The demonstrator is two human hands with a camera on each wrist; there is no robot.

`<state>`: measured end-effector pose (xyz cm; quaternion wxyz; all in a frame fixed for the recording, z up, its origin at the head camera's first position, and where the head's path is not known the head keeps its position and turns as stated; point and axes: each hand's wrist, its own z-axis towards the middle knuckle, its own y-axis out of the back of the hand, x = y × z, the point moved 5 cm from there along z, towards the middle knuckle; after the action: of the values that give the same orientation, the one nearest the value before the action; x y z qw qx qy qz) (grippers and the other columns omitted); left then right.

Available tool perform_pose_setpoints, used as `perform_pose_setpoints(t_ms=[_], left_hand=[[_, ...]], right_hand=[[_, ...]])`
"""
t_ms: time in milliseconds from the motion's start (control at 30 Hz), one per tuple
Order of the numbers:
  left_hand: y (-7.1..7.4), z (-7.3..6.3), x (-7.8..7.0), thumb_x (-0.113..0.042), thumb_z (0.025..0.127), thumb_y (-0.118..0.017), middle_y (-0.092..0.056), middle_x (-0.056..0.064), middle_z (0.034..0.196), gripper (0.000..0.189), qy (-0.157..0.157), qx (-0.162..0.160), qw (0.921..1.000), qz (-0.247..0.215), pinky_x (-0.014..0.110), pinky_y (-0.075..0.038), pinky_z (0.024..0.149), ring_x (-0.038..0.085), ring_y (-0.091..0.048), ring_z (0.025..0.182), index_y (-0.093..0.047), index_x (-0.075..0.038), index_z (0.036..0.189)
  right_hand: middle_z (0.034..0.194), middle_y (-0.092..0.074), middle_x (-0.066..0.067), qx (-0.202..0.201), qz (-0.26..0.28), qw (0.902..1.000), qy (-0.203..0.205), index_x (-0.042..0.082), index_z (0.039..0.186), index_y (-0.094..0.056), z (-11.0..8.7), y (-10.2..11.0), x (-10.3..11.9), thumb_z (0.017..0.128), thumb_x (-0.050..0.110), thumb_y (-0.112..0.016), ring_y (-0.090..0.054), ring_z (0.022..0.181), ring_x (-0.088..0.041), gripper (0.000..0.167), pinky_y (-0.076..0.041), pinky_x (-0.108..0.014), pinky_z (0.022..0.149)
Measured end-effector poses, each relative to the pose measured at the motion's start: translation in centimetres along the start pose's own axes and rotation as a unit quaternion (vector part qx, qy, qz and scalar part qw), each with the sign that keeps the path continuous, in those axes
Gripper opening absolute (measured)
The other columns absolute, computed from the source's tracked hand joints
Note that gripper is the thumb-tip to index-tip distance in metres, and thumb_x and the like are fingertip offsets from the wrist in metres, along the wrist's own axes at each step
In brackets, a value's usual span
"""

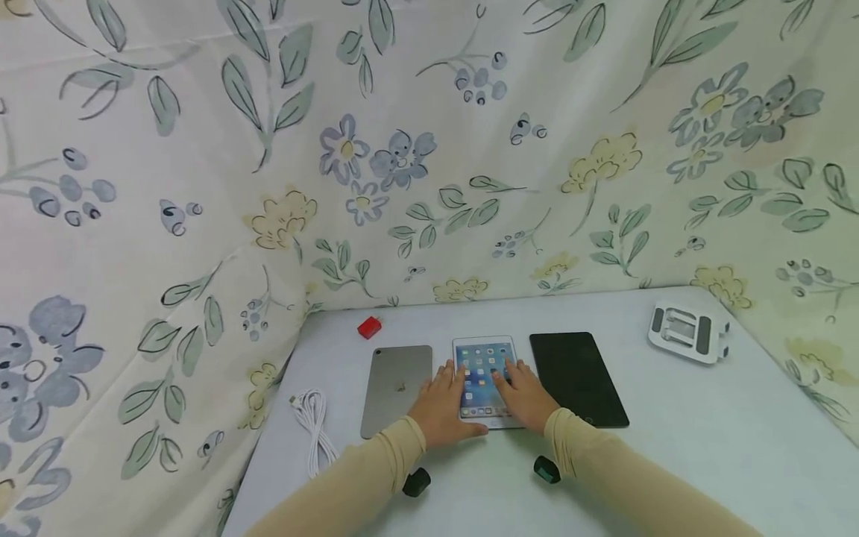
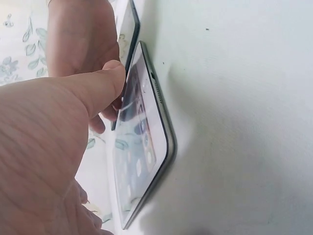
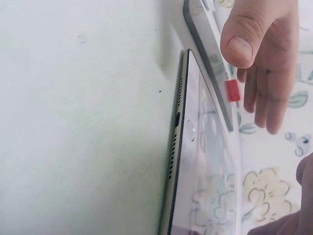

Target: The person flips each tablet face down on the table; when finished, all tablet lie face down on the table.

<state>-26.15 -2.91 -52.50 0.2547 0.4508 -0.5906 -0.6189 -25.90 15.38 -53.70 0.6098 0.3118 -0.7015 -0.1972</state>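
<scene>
A white-framed tablet [image 1: 485, 423] lies flat on the table, its screen lit with rows of app icons. Over its left edge is my left hand [image 1: 439, 409], fingers extended forward and thumb out toward the right. My right hand [image 1: 526, 397] is over the right side of the screen, fingers also stretched out. Both wrist views show the tablet [image 2: 142, 147] low and edge-on, with the port side of the tablet [image 3: 177, 122] facing the person. Whether the fingertips touch the glass, I cannot tell. Neither hand grips anything.
A grey tablet [image 1: 397, 380] lies back-up on the left, a black tablet [image 1: 577, 377] on the right. Farther out are a coiled white cable [image 1: 312, 421], a small red block [image 1: 369, 327] and a white folding stand [image 1: 687, 333]. Floral fabric [image 1: 429, 149] hangs behind the table.
</scene>
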Motion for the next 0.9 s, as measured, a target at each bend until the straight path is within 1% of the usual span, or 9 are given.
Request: perform_pose_setpoints(t_ms=[100, 200, 333, 400, 500, 700, 900], left_hand=[[-0.2, 0.3, 0.2, -0.074, 0.085, -0.076, -0.026, 0.024, 0.172, 0.123, 0.007, 0.006, 0.9999, -0.005, 0.056, -0.025, 0.125, 0.038, -0.026, 0.159, -0.025, 0.001, 0.168], [-0.4, 0.6, 0.3, -0.077, 0.084, -0.075, -0.026, 0.023, 0.172, 0.125, 0.014, 0.016, 0.9998, -0.002, 0.060, -0.021, 0.126, 0.037, -0.028, 0.158, -0.025, 0.002, 0.168], [-0.9, 0.9, 0.2, -0.082, 0.081, -0.073, -0.026, 0.022, 0.172, 0.128, 0.017, 0.028, 0.9995, 0.004, 0.067, -0.013, 0.125, 0.037, -0.030, 0.157, -0.027, 0.001, 0.168], [-1.1, 1.0, 0.1, -0.082, 0.080, -0.074, -0.027, 0.022, 0.172, 0.129, 0.018, 0.031, 0.9993, 0.004, 0.068, -0.010, 0.125, 0.037, -0.031, 0.157, -0.028, 0.001, 0.167], [-1.5, 1.0, 0.1, -0.081, 0.079, -0.076, -0.029, 0.022, 0.171, 0.128, 0.019, 0.032, 0.9993, 0.004, 0.069, -0.008, 0.125, 0.037, -0.033, 0.156, -0.031, 0.001, 0.166], [-2.1, 1.4, -0.1, -0.077, 0.083, -0.075, -0.031, 0.020, 0.171, 0.122, 0.003, 0.031, 0.9994, 0.017, 0.067, -0.010, 0.125, 0.032, -0.031, 0.157, -0.034, 0.003, 0.165], [-2.0, 1.7, -0.3, -0.073, 0.084, -0.078, -0.034, 0.022, 0.169, 0.117, -0.004, 0.030, 0.9993, 0.023, 0.057, -0.016, 0.128, 0.032, -0.032, 0.157, -0.039, 0.004, 0.162]], right_hand=[[0.170, -0.015, -0.036, 0.001, 0.000, 1.0000, -0.001, -0.009, 0.165, -0.026, 0.0, 0.2, -0.2, 0.116, 0.046, -0.037, -0.010, 0.158, -0.052, 0.074, -0.012, -0.067, 0.123], [0.169, -0.015, -0.037, -0.003, 0.000, 1.0000, 0.000, -0.010, 0.164, -0.027, 0.0, 0.4, -0.3, 0.116, 0.046, -0.038, -0.011, 0.158, -0.053, 0.074, -0.012, -0.067, 0.123], [0.169, -0.016, -0.038, -0.005, -0.012, 0.9999, 0.000, -0.011, 0.163, -0.027, -0.1, 0.2, -0.5, 0.116, 0.045, -0.038, -0.012, 0.157, -0.053, 0.074, -0.013, -0.067, 0.123], [0.168, -0.017, -0.039, -0.004, -0.022, 0.9998, 0.003, -0.012, 0.162, -0.028, -0.1, 0.0, -0.6, 0.116, 0.045, -0.038, -0.013, 0.157, -0.054, 0.074, -0.014, -0.067, 0.123], [0.167, -0.019, -0.040, -0.003, -0.026, 0.9996, 0.009, -0.013, 0.161, -0.030, 0.0, -0.4, -0.5, 0.116, 0.044, -0.039, -0.014, 0.156, -0.054, 0.073, -0.015, -0.067, 0.124], [0.167, -0.020, -0.039, -0.009, -0.028, 0.9996, 0.005, -0.012, 0.161, -0.032, 0.3, -0.5, -0.4, 0.115, 0.045, -0.040, -0.017, 0.157, -0.053, 0.073, -0.017, -0.065, 0.124], [0.167, -0.025, -0.036, -0.017, 0.000, 0.9998, -0.010, -0.012, 0.161, -0.033, 0.5, -0.1, -0.4, 0.115, 0.045, -0.039, -0.023, 0.155, -0.051, 0.073, -0.020, -0.064, 0.123]])
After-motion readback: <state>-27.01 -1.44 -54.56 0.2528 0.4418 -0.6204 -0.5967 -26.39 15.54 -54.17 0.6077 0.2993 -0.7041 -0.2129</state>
